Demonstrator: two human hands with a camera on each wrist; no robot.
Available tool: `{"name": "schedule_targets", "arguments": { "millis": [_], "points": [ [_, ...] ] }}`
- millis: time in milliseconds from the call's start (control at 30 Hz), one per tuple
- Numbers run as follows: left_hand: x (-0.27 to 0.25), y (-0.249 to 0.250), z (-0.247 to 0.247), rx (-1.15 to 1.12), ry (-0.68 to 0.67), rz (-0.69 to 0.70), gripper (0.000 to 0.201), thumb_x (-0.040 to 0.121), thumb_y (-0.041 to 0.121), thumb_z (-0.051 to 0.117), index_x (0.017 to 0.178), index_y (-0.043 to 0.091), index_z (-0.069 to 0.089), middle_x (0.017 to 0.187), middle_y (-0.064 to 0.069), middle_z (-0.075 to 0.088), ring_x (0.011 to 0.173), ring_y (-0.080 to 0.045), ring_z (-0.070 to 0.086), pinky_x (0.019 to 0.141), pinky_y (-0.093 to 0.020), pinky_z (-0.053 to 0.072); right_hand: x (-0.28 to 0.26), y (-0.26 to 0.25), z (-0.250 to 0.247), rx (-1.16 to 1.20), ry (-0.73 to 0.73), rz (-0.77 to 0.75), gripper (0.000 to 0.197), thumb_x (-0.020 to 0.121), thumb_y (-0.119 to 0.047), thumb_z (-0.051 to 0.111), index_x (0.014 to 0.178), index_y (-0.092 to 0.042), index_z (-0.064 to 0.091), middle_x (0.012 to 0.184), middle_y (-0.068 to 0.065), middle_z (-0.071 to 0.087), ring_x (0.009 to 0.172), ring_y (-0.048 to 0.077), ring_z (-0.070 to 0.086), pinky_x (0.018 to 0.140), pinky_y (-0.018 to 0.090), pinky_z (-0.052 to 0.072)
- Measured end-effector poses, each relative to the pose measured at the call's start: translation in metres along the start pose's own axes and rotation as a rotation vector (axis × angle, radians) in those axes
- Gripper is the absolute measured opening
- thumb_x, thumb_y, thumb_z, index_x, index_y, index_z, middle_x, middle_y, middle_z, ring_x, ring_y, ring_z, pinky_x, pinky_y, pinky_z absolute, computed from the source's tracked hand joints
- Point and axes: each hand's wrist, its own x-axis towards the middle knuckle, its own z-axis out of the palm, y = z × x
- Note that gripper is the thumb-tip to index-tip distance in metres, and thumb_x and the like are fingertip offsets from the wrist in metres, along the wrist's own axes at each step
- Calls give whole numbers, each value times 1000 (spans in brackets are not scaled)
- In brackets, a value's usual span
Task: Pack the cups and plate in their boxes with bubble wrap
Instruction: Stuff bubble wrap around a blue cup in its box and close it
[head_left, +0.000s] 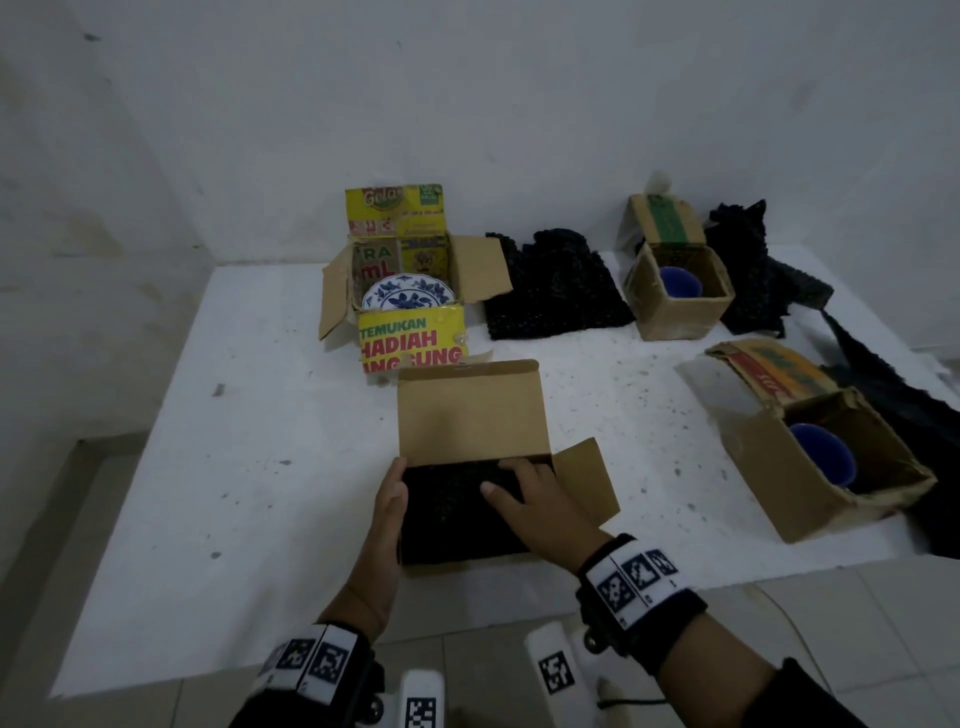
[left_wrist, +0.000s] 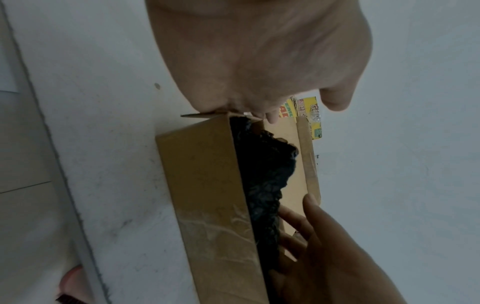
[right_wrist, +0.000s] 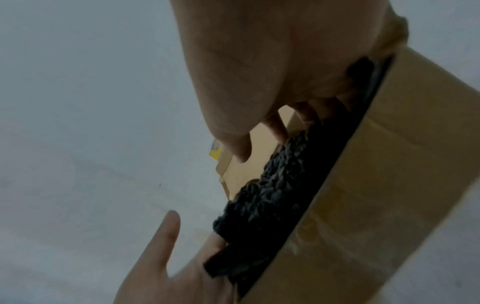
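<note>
A flat brown box (head_left: 470, 410) lies near the table's front edge, lid standing open. Black bubble wrap (head_left: 447, 514) fills it. My left hand (head_left: 397, 480) rests with straight fingers against the box's left end. Spread flat on the wrap, my right hand (head_left: 511, 486) presses it down. The left wrist view shows the box side (left_wrist: 202, 174), the wrap (left_wrist: 265, 168) and right hand fingers (left_wrist: 309, 207). The blue-patterned plate (head_left: 408, 299) leans in a yellow box (head_left: 410, 340) behind. Two blue cups (head_left: 680, 283) (head_left: 823, 460) sit in open brown boxes on the right.
Loose black bubble wrap sheets lie at the back: one (head_left: 550, 286) between the yellow box and the far cup box (head_left: 675, 306), another (head_left: 753, 265) at the far right. The near cup box (head_left: 810, 483) stands at the white table's (head_left: 249, 467) right edge.
</note>
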Motion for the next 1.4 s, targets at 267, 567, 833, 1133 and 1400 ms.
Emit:
{"name": "schedule_targets", "arguments": {
  "millis": [267, 567, 833, 1133, 1400],
  "points": [
    [-1, 0, 0, 8, 69, 9, 60, 88, 58, 39, 139, 27, 35, 144, 6, 42, 131, -7, 40, 111, -31, 34, -15, -7, 30, -736, 79, -610, 48, 95, -53, 26, 121, -31, 60, 133, -2, 56, 128, 29, 48, 108, 54, 30],
    [-12, 9, -13, 274, 289, -24, 55, 93, 24, 53, 143, 23, 29, 143, -3, 38, 119, -15, 41, 94, -29, 36, -29, -4, 20, -611, 155, -572, 41, 89, -47, 40, 123, -28, 53, 134, 2, 52, 125, 29, 48, 99, 49, 38],
    [-20, 12, -10, 324, 302, -25, 56, 93, 18, 53, 143, 20, 28, 147, -4, 34, 133, -22, 35, 109, -37, 32, -53, 19, 12, -612, 309, -410, 53, 85, -46, 40, 126, -15, 48, 100, 7, 52, 78, 18, 51, 55, 26, 50],
    [-20, 11, -7, 348, 346, 6, 51, 94, 17, 50, 142, 20, 31, 146, -5, 37, 131, -22, 37, 110, -40, 32, -28, 15, 15, -472, 133, -237, 87, 77, -71, 11, 150, -23, 10, 143, 12, 25, 120, 29, 40, 95, 37, 44],
    [-36, 30, -8, 457, 358, 176, 54, 86, 47, 39, 138, 34, 34, 107, 8, 59, 95, -18, 58, 81, -36, 46, -47, 27, -24, -533, 467, -494, 40, 76, -31, 59, 113, -16, 58, 110, 9, 57, 97, 26, 57, 81, 37, 50]
  ]
}}
